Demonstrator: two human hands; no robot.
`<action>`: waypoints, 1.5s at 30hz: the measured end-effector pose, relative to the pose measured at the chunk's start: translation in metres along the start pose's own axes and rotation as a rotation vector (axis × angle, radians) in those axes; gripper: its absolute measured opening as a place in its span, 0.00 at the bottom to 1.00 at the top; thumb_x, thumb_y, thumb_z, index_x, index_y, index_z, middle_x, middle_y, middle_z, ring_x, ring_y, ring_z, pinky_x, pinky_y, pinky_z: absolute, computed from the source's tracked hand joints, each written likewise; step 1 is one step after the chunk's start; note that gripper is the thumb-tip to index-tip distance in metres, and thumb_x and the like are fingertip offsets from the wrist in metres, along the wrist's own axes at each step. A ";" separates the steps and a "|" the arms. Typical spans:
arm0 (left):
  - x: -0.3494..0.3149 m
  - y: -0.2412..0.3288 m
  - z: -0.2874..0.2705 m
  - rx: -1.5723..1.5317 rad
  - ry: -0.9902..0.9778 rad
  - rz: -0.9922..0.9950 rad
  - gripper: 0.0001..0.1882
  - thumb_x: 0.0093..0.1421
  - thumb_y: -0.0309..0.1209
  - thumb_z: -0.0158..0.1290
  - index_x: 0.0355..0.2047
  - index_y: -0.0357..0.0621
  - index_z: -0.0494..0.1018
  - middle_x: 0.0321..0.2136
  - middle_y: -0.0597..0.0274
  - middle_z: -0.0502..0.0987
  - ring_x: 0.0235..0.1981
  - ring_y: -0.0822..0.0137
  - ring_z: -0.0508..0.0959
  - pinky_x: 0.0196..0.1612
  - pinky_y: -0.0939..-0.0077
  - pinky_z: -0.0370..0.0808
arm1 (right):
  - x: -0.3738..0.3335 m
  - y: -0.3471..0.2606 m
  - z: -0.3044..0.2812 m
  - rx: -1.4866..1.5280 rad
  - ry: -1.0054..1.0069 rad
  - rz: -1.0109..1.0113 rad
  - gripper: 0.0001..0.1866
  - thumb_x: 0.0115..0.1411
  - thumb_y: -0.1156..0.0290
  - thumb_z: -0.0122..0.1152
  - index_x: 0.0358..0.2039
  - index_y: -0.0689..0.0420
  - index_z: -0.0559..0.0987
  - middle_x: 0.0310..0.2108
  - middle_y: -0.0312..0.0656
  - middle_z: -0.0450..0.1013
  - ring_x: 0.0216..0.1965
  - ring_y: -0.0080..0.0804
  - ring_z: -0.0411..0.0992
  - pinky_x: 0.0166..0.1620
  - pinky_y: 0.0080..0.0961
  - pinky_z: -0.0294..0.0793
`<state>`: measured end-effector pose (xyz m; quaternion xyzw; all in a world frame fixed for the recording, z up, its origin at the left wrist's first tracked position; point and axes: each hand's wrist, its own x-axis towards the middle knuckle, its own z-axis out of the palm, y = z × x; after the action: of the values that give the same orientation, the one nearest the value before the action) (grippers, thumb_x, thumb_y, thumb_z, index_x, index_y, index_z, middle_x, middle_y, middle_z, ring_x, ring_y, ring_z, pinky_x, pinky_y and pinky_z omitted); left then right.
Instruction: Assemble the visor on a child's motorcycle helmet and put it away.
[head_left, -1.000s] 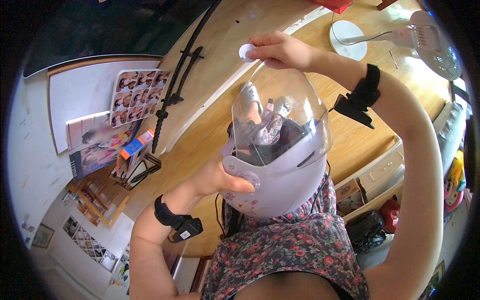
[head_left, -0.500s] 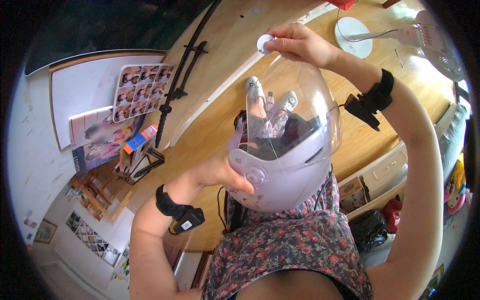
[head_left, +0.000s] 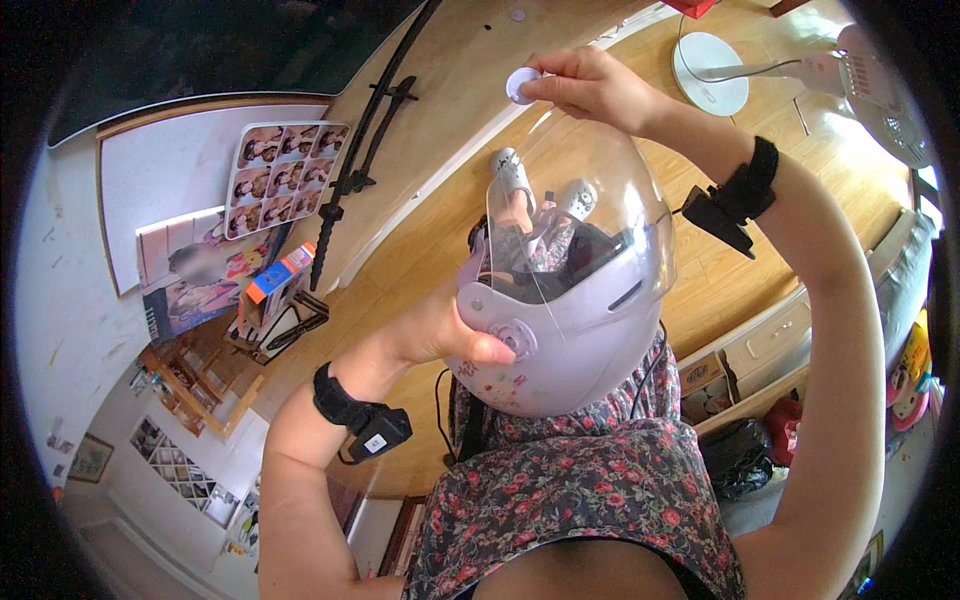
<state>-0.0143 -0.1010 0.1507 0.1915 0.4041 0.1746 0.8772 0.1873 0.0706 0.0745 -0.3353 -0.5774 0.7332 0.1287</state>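
Observation:
A pale lilac helmet (head_left: 590, 350) with a clear visor (head_left: 600, 200) rests above my lap, its opening facing away from me. My left hand (head_left: 450, 335) grips the helmet's left side. The thumb lies beside the round visor pivot (head_left: 513, 340), and the other fingers are hidden behind the shell. Up past the visor's top edge, my right hand (head_left: 580, 88) pinches a small round lilac cap (head_left: 522, 86) between thumb and fingers. Through the visor show the dark lining (head_left: 590, 255) and my feet in white clogs.
A white fan (head_left: 710, 75) with a round base stands on the wooden floor at the far right. At the left are a photo panel (head_left: 285, 180) and an orange-and-blue box (head_left: 280, 272). Drawers (head_left: 770, 335) and a black bag (head_left: 740, 460) lie to the right.
The helmet has tilted slightly, and my left thumb has shifted up closer to the pivot. My right hand has moved a little to the left with the cap.

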 end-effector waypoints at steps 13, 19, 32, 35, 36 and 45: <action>-0.011 0.007 -0.001 -0.061 0.073 0.007 0.42 0.41 0.32 0.59 0.57 0.40 0.54 0.48 0.61 0.66 0.50 0.67 0.65 0.53 0.71 0.62 | -0.075 -0.056 0.031 -0.581 0.043 -0.833 0.07 0.47 0.73 0.58 0.27 0.59 0.74 0.32 0.44 0.71 0.32 0.41 0.70 0.35 0.35 0.70; -0.002 0.013 0.005 -0.098 0.175 0.026 0.33 0.45 0.29 0.57 0.53 0.40 0.59 0.43 0.63 0.70 0.44 0.70 0.70 0.48 0.74 0.66 | -0.131 -0.040 0.082 -0.663 0.073 -0.709 0.10 0.40 0.74 0.60 0.25 0.60 0.71 0.39 0.46 0.70 0.41 0.41 0.69 0.42 0.35 0.69; 0.016 0.025 0.033 -0.013 0.423 0.279 0.17 0.49 0.29 0.56 0.41 0.38 0.71 0.35 0.66 0.74 0.36 0.75 0.72 0.41 0.79 0.69 | -0.128 -0.025 0.083 -0.697 0.220 -0.746 0.11 0.39 0.76 0.59 0.24 0.64 0.69 0.48 0.54 0.66 0.50 0.50 0.65 0.51 0.43 0.67; 0.015 0.031 0.035 0.056 0.417 0.262 0.17 0.49 0.28 0.57 0.41 0.39 0.71 0.35 0.66 0.75 0.36 0.75 0.73 0.41 0.79 0.69 | -0.129 -0.023 0.081 -0.732 0.218 -0.764 0.11 0.36 0.76 0.58 0.23 0.64 0.69 0.49 0.54 0.64 0.49 0.48 0.66 0.50 0.43 0.67; 0.015 0.031 0.036 0.057 0.417 0.261 0.17 0.49 0.28 0.57 0.41 0.39 0.71 0.35 0.66 0.75 0.36 0.75 0.73 0.41 0.79 0.69 | -0.129 -0.022 0.081 -0.732 0.219 -0.764 0.11 0.36 0.76 0.58 0.23 0.64 0.69 0.49 0.54 0.64 0.49 0.48 0.66 0.50 0.43 0.67; 0.015 0.024 0.034 -0.024 0.416 0.335 0.17 0.48 0.27 0.57 0.40 0.38 0.71 0.35 0.65 0.75 0.36 0.75 0.73 0.41 0.79 0.70 | -0.124 -0.032 0.080 -0.845 0.196 -0.730 0.11 0.37 0.74 0.55 0.24 0.66 0.72 0.51 0.51 0.64 0.50 0.45 0.65 0.50 0.38 0.68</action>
<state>0.0179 -0.0801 0.1730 0.2055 0.5362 0.3577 0.7364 0.2214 -0.0519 0.1555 -0.2027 -0.8845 0.3120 0.2815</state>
